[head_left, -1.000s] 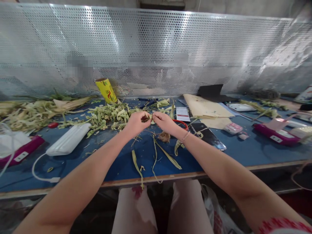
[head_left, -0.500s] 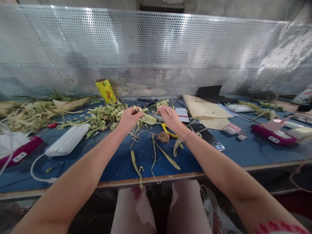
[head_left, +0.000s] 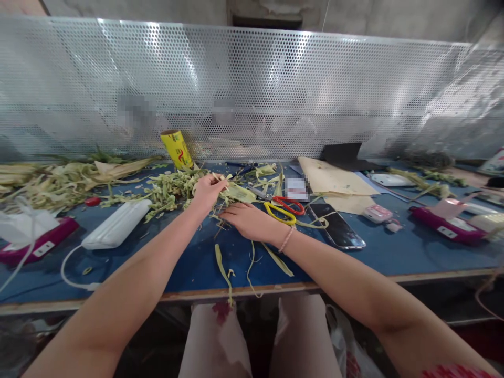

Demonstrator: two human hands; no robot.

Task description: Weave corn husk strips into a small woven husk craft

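The leaf strip point(head_left: 236, 192) stayed pinched in the left hand point(head_left: 207, 191); the right hand point(head_left: 246, 220) had dropped flat, grip empty, onto the surface point(head_left: 394, 252) middle.

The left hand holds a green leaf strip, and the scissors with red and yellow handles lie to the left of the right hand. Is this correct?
Not quite. In the head view the scissors lie to the right of the right hand, not left. The left hand does hold a leaf strip.

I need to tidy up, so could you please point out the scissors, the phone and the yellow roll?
scissors point(head_left: 284, 209), head view, on the handles.
phone point(head_left: 336, 227), head view, mid-screen.
yellow roll point(head_left: 178, 149), head view, its side.
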